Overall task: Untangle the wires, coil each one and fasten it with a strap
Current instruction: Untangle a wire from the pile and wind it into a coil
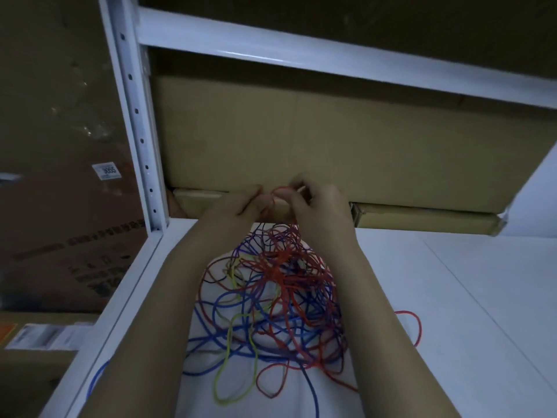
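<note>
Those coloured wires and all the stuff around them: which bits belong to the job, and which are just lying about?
Job:
tangle of wires
red wire pinched by left hand and right hand

Lying about:
cardboard boxes
white shelf frame

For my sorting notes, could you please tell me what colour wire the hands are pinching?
Red: the wire pinched between both hands shows best in the head view.
</note>
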A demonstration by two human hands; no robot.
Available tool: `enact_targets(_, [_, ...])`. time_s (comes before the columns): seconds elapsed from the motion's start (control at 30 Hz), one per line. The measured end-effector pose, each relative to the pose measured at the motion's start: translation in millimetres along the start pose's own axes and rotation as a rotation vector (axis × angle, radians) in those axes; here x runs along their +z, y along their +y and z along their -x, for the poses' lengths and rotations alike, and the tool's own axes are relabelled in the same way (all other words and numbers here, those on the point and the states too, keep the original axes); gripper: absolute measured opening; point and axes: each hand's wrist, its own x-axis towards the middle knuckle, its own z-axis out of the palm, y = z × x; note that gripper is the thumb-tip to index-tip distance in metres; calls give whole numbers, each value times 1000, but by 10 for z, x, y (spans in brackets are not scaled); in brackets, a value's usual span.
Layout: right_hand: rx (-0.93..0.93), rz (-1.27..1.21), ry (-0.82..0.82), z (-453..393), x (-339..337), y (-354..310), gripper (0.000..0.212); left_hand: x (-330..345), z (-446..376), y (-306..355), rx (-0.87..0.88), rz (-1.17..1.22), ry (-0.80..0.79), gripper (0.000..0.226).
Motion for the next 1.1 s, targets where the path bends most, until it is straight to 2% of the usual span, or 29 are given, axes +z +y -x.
enact_targets(0.07, [97, -209, -38, -43, -3, -60, 20, -67, -19, 137, 67, 49, 49, 22])
enact_targets(0.13, [211, -422, -129, -40, -8, -58, 21, -140, -28, 244, 161, 85, 67, 30])
enact_targets(0.27, [415, -831, -521, 66, -86, 78, 22, -240, -21, 332, 111, 206, 145, 34])
enact_targets(0.3, [415, -851, -596, 92, -116, 105, 24, -258, -12, 342, 64, 268, 175, 34])
enact_targets(0.37, [340, -718, -644, 110, -164, 118, 27, -305, 4, 348, -17, 398, 244, 35])
enact_targets(0.43, [226, -560, -537, 76, -199, 50, 29, -371, 29, 346, -62, 487, 270, 36])
enact_targets(0.5, [87, -472, -264, -6, -240, -105, 28, -413, 59, 355, -63, 563, 235, 36])
enact_targets(0.57, [-30, -478, -1, -127, -269, -265, 26, -435, 89, 383, -38, 642, 146, 35])
enact_targets(0.63, [-73, -487, 103, -221, -252, -394, 25, -448, 123, 428, -5, 715, 41, 34])
enact_targets(0.7, [-40, -400, 69, -248, -186, -444, 25, -456, 158, 470, 0, 804, -37, 34])
enact_targets(0.8, [39, -269, -127, -179, -113, -415, 29, -464, 180, 496, -37, 872, -67, 34])
enact_targets(0.9, [43, -454, -230, -81, -87, -369, 29, -452, 175, 488, -91, 765, -44, 35])
enact_targets(0.97, [65, -538, -162, -48, -93, -352, 35, -444, 176, 473, -120, 645, -17, 36])
enact_targets(1.03, [-2, -322, -42, -43, -105, -333, 37, -442, 177, 463, -133, 560, -6, 37])
enact_targets(1.1, [-174, 136, -5, -47, -122, -325, 35, -430, 173, 471, -136, 510, -11, 37])
